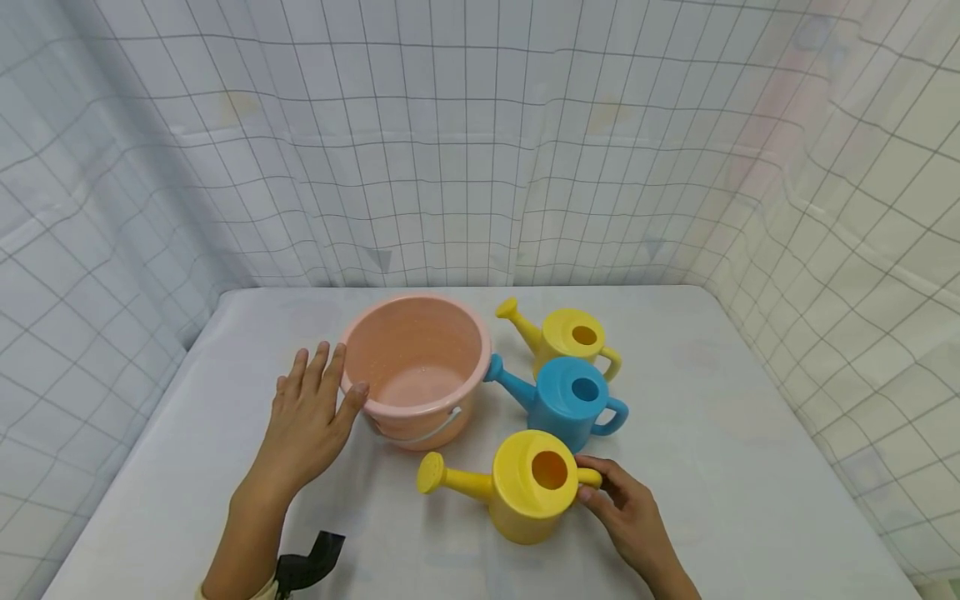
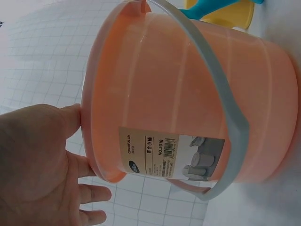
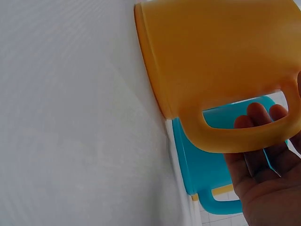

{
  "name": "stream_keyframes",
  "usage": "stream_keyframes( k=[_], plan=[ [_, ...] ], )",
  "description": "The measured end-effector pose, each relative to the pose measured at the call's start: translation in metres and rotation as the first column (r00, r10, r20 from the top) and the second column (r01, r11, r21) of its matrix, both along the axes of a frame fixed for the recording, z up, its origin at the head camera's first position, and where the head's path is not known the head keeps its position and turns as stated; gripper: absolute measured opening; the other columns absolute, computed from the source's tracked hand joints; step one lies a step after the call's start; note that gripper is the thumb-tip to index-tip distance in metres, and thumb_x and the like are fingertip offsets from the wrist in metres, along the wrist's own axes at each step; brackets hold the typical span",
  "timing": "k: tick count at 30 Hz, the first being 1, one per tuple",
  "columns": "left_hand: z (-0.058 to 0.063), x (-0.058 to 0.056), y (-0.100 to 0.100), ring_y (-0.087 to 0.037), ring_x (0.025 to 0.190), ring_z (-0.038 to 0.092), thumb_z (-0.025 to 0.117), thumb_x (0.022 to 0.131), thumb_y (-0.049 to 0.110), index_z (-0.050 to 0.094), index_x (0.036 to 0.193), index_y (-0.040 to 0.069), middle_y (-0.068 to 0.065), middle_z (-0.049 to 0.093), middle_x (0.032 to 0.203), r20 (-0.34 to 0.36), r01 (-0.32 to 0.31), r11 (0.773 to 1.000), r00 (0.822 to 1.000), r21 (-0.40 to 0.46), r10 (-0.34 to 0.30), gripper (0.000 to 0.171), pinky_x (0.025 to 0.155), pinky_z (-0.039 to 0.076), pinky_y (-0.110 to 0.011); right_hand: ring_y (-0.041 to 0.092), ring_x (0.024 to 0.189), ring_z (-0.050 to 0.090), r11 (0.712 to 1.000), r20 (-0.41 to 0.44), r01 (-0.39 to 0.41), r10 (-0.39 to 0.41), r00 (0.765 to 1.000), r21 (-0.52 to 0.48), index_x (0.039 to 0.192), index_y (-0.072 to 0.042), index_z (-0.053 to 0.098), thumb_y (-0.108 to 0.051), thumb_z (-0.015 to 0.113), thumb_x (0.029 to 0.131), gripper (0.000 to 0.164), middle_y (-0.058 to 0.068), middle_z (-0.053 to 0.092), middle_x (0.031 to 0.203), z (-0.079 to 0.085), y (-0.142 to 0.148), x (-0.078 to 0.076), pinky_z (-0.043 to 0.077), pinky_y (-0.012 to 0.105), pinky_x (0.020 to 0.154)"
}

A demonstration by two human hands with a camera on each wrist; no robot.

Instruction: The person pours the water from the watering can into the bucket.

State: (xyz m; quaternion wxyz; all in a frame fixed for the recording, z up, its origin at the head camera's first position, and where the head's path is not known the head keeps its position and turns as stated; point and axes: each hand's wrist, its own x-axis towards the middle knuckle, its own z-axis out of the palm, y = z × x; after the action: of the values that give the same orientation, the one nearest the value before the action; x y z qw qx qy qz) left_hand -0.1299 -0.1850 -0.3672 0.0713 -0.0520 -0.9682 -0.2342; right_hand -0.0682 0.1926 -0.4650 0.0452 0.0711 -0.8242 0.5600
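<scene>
The front yellow watering can (image 1: pixel 521 496) stands about upright a little right of the middle of the white surface (image 1: pixel 712 433), toward the near edge; whether its base rests there or is slightly raised is hard to tell. Its spout (image 1: pixel 467 482) points toward the left edge, its looped handle (image 3: pixel 240 140) toward the right. The right hand (image 1: pixel 633 518) grips that handle, fingers passed behind the loop with their tips showing through it and thumb close against the can. It looks like thin, smooth plastic, so likely light, fairly stiff and somewhat slippery on the round body; the handle is probably the surest hold, while the spout would give poor leverage. Just behind it is the blue watering can (image 1: pixel 558 417), and beyond that, toward the back edge, the rear yellow watering can (image 1: pixel 558 332). Left of these two sits the pink bucket (image 2: pixel 164 84), which looks light and a bit flexible, best steadied at its rim (image 1: pixel 427 408). There the left hand (image 1: pixel 311 429) touches it with fingers extended and thumb at the lip, not clasping it. A checked curtain (image 1: pixel 450 183) hangs beyond the back edge.
</scene>
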Motion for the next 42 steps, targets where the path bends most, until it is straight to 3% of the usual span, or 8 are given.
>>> stream_keyframes(
  k=[11, 23, 29, 36, 42],
  plan=[
    [-0.0014, -0.0009, 0.0011, -0.04, 0.147, -0.007, 0.029, 0.098, 0.055, 0.009, 0.153, 0.011, -0.021, 0.007, 0.158, 0.015, -0.005, 1.0, 1.0, 0.0, 0.005, 0.073, 0.111, -0.001, -0.068, 0.006, 0.095, 0.061, 0.996, 0.136, 0.05, -0.04, 0.99, -0.074, 0.114, -0.012, 0.064, -0.022, 0.064, 0.089, 0.027, 0.005, 0.065, 0.117, 0.0041, -0.0027, -0.0032, 0.052, 0.015, 0.083],
    [-0.001, -0.0006, 0.0004, -0.04, 0.147, -0.007, 0.028, 0.099, 0.055, 0.009, 0.153, 0.011, -0.022, 0.008, 0.158, 0.018, 0.0, 1.0, 1.0, 0.003, 0.0, 0.073, 0.11, 0.0, -0.068, 0.01, 0.092, 0.062, 0.991, 0.179, 0.03, -0.006, 0.984, -0.131, 0.112, -0.009, 0.065, -0.019, 0.064, 0.09, 0.024, 0.002, 0.066, 0.111, -0.0009, 0.0009, -0.0049, 0.054, 0.02, 0.081],
    [-0.0008, -0.0011, 0.0002, -0.041, 0.147, -0.006, 0.028, 0.099, 0.055, 0.009, 0.153, 0.011, -0.022, 0.009, 0.158, 0.017, 0.003, 1.0, 1.0, 0.003, -0.003, 0.072, 0.11, 0.002, -0.069, 0.013, 0.091, 0.062, 0.98, 0.15, -0.016, 0.047, 0.988, -0.198, 0.114, -0.003, 0.063, -0.013, 0.062, 0.09, 0.026, 0.013, 0.064, 0.111, -0.0018, 0.0028, -0.0048, 0.055, 0.023, 0.082],
    [-0.0008, -0.0007, -0.0004, -0.041, 0.147, -0.006, 0.028, 0.099, 0.054, 0.009, 0.153, 0.011, -0.022, 0.009, 0.158, 0.018, 0.009, 1.0, 1.0, 0.012, -0.009, 0.072, 0.11, 0.001, -0.069, 0.013, 0.09, 0.062, 0.964, 0.153, -0.026, 0.069, 0.986, -0.264, 0.113, 0.002, 0.062, -0.008, 0.061, 0.09, 0.025, 0.002, 0.066, 0.103, -0.0032, 0.003, -0.0049, 0.055, 0.024, 0.082],
    [-0.0009, 0.0003, -0.0011, -0.04, 0.147, -0.005, 0.028, 0.099, 0.053, 0.008, 0.153, 0.012, -0.022, 0.01, 0.158, 0.014, 0.013, 1.0, 1.0, 0.019, -0.013, 0.071, 0.11, 0.003, -0.069, 0.015, 0.09, 0.063, 0.96, 0.198, -0.008, 0.065, 0.978, -0.279, 0.113, 0.002, 0.062, -0.012, 0.061, 0.091, 0.026, 0.002, 0.066, 0.103, -0.0031, 0.0029, -0.0059, 0.055, 0.025, 0.083]
  ],
)
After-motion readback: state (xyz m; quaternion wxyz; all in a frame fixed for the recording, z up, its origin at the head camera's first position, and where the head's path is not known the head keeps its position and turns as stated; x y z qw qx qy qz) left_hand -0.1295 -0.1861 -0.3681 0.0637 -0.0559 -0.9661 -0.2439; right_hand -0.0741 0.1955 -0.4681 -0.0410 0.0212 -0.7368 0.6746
